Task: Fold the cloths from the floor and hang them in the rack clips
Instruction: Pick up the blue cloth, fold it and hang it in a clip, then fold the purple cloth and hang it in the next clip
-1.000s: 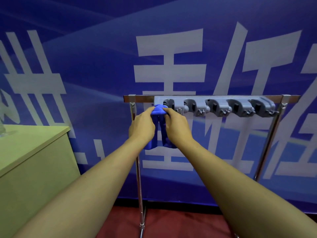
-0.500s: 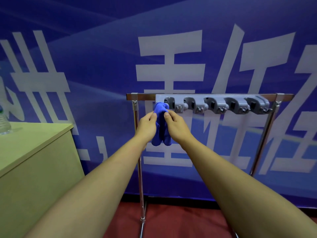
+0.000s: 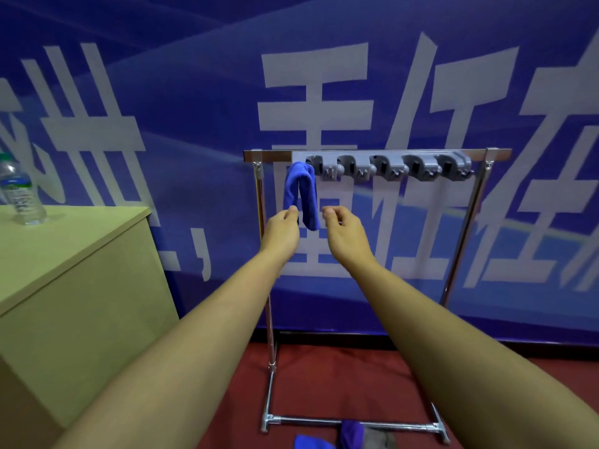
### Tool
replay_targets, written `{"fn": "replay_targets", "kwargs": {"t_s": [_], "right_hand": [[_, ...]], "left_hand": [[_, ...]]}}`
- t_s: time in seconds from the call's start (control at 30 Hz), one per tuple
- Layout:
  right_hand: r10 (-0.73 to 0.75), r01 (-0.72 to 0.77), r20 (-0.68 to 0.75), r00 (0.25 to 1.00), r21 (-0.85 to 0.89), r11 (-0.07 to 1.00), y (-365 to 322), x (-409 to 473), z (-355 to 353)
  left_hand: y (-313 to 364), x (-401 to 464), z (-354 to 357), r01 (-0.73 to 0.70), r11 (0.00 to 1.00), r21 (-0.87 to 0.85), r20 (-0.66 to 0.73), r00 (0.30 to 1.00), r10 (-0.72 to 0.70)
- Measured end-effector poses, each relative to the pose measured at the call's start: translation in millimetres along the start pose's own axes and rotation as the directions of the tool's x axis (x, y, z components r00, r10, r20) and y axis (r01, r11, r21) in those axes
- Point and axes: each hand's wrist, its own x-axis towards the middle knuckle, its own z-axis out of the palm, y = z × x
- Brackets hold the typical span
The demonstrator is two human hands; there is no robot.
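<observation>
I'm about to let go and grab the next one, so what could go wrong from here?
1. The blue cloth hangs at the leftmost end of the grey clip bar; whether a clip really holds it can't be seen, so it may slip off.
2. The left hand touches its lower edge and could drag it down when leaving.
3. More cloths lie by the rack's base bar, a tripping hazard.

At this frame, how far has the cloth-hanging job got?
Done: one folded blue cloth hangs at the left end of the rack's clip strip.
In hand: nothing; the left hand touches its lower edge, and the right hand is off it.
Left: the other clips hold nothing, and cloths lie on the floor by the rack base.
</observation>
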Motion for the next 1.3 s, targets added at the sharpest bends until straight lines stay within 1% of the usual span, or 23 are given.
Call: {"fn": "replay_targets", "kwargs": {"t_s": [0.07, 0.17, 0.3, 0.43, 0.57, 0.67, 0.83, 0.93, 1.07, 1.17, 1.23, 1.3], "right_hand": [[0.025, -0.025, 0.035, 0.999, -0.01, 1.0, 10, -19, -2], [0.073, -0.073, 0.068, 0.995, -0.01, 0.997, 37, -46, -3], [0.154, -0.149, 0.088, 0.984, -0.055, 0.987, 94, -82, 2], [0.251, -0.241, 0.091, 0.964, -0.104, 0.965, 162, -117, 6], [0.343, -0.329, 0.093, 0.935, -0.139, 0.934, 232, -135, 10], [0.403, -0.379, 0.124, 0.907, -0.178, 0.908, 289, -147, 16], [0.5, -0.473, 0.149, 0.853, -0.185, 0.861, 354, -157, 19], [0.556, -0.525, 0.15, 0.817, -0.202, 0.826, 390, -160, 25], [0.637, -0.602, 0.178, 0.75, -0.215, 0.769, 447, -170, 42], [0.693, -0.659, 0.201, 0.692, -0.214, 0.721, 471, -177, 55], [0.715, -0.679, 0.209, 0.667, -0.224, 0.699, 495, -184, 64], [0.733, -0.687, 0.212, 0.647, -0.254, 0.681, 519, -194, 74]], "left_hand": [[-12, -18, 6, 0.013, 0.999, -0.03, 0.042, 0.999, -0.011], [-40, -43, 20, 0.059, 0.998, -0.015, 0.075, 0.996, -0.058], [-99, -65, 46, 0.109, 0.994, -0.021, 0.124, 0.987, -0.105], [-169, -75, 71, 0.239, 0.97, -0.035, 0.149, 0.961, -0.231], [-238, -80, 99, 0.368, 0.929, -0.038, 0.202, 0.913, -0.354], [-287, -86, 120, 0.444, 0.896, -0.027, 0.228, 0.875, -0.427], [-358, -91, 150, 0.523, 0.852, 0.028, 0.244, 0.823, -0.513], [-390, -87, 164, 0.56, 0.827, 0.055, 0.243, 0.796, -0.555], [-441, -80, 183, 0.584, 0.797, 0.152, 0.236, 0.762, -0.603], [-493, -79, 195, 0.62, 0.752, 0.223, 0.205, 0.724, -0.658], [-541, -80, 204, 0.655, 0.716, 0.243, 0.183, 0.693, -0.697], [-587, -85, 212, 0.702, 0.664, 0.258, 0.16, 0.647, -0.746]]}}
